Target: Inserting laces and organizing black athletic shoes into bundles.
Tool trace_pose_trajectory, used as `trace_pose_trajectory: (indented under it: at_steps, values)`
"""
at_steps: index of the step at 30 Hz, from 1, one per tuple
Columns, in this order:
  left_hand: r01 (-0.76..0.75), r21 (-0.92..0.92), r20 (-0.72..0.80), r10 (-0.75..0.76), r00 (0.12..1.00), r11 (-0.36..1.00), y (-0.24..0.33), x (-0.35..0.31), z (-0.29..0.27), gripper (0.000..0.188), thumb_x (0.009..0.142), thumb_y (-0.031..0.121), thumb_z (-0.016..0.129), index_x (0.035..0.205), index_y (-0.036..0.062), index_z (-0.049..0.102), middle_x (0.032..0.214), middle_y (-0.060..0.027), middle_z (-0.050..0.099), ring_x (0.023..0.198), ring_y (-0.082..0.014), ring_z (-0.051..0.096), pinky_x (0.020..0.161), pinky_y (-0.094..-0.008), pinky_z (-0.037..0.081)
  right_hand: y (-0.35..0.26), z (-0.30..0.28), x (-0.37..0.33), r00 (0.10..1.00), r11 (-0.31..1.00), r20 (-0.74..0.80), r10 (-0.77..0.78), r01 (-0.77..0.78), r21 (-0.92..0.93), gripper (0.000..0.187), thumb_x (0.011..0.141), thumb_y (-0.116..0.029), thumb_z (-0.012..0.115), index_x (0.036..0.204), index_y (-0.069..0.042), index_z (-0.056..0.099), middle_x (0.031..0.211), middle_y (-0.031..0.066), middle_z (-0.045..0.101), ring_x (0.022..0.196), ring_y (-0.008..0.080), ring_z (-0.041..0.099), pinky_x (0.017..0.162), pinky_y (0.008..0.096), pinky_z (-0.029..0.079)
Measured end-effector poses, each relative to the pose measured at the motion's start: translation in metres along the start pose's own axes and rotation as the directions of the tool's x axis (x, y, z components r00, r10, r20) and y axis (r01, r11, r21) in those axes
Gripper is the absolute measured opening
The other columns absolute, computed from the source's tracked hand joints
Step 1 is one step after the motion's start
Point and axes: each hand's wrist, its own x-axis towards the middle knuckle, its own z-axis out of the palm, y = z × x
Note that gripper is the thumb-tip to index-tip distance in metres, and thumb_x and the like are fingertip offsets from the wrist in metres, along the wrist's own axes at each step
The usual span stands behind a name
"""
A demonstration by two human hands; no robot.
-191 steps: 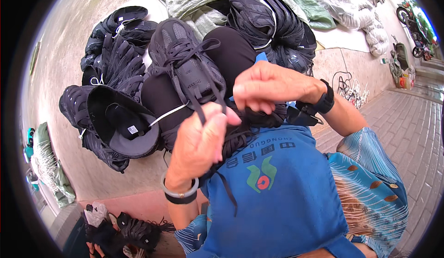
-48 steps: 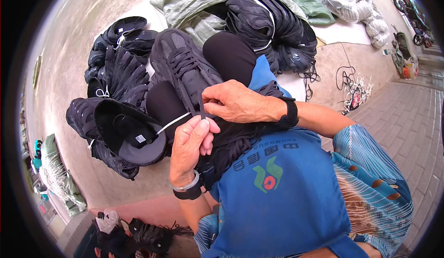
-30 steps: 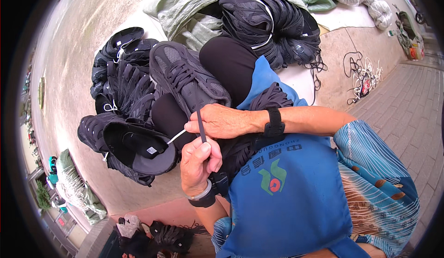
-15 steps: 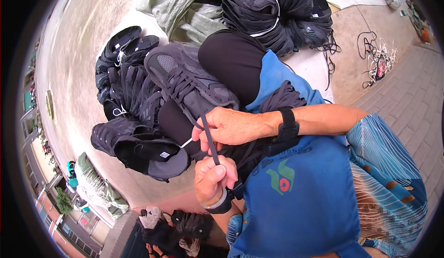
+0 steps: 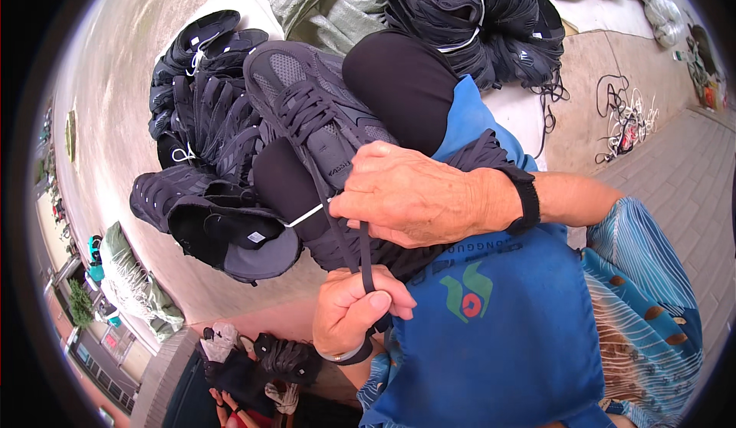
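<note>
A dark grey shoe upper with laces through its eyelets lies across my black-clad knees. From it a flat dark shoelace runs down to my hands. My left hand is closed, with a loop of the lace round its fingers. Above it my right hand, in a black wristband, pinches the lace near the shoe's tongue; its fingertips are partly hidden. A thin white strip reaches from the shoe pile to the right fingers. What joins it there is hidden. Dark bunched laces lie behind my right wrist.
Tied dark shoe uppers are heaped at left, with a loose one nearest my knee. A larger bundle stands at the far side beside a pale green sack. Loose laces lie on the ground at right. Another person's hands show at bottom left.
My right hand has turned over, its back now showing, and sits a little further right. The lace now forms a loop down to my left hand. The whole view has shifted slightly.
</note>
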Motion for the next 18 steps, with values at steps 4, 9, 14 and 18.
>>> trace_pose_trajectory:
  at_steps: [4,9,14,18]
  values:
    - [-0.404,-0.202,-0.468,0.275,0.84,0.892,-0.005,-0.039,-0.009,0.032,0.09,0.015,0.05,0.117,-0.0034,0.051,0.092,-0.0169,0.062,0.084,-0.0266,0.062,0.085,-0.0449,0.047,-0.006,-0.052,0.006,0.977,0.957,0.18,0.115,-0.158,0.244,0.009,0.082,-0.009,0.058,0.087,-0.004,0.063,0.066,0.0076,0.062,0.056,0.0217,0.055,0.054,0.0311,0.044]
    - [-0.744,-0.26,-0.77,0.332,0.544,0.615,-0.027,-0.132,-0.053,0.051,0.079,-0.01,0.052,0.128,-0.0035,0.037,0.122,-0.0127,0.043,0.105,-0.0242,0.049,0.096,-0.0409,0.041,0.007,-0.145,0.002,0.869,0.528,0.111,0.482,-0.389,0.755,0.024,0.095,-0.02,0.049,0.097,0.0,0.062,0.053,-0.0059,0.037,0.045,0.0019,0.036,0.043,0.018,0.03]
    - [-0.84,0.05,-0.877,0.426,0.222,0.541,-0.022,-0.223,-0.09,0.063,0.07,-0.026,0.043,0.128,-0.0036,0.034,0.123,-0.0111,0.041,0.11,-0.0236,0.043,0.097,-0.0324,0.039,0.004,-0.246,-0.025,0.656,0.552,-0.416,0.63,-0.002,0.834,0.036,0.1,-0.036,0.038,0.094,-0.005,0.055,0.053,-0.0048,0.038,0.039,0.0059,0.032,0.035,0.0209,0.028]
    - [-0.795,0.187,-0.848,0.504,0.166,0.577,-0.027,-0.318,-0.117,0.068,0.069,-0.028,0.039,0.134,-0.008,0.032,0.134,-0.0179,0.042,0.13,-0.0277,0.038,0.116,-0.0424,0.023,0.025,-0.318,-0.067,0.665,0.524,-0.471,0.58,0.14,0.841,0.039,0.099,-0.037,0.036,0.09,-0.005,0.057,0.052,-0.0061,0.03,0.04,0.004,0.027,0.037,0.0209,0.025]
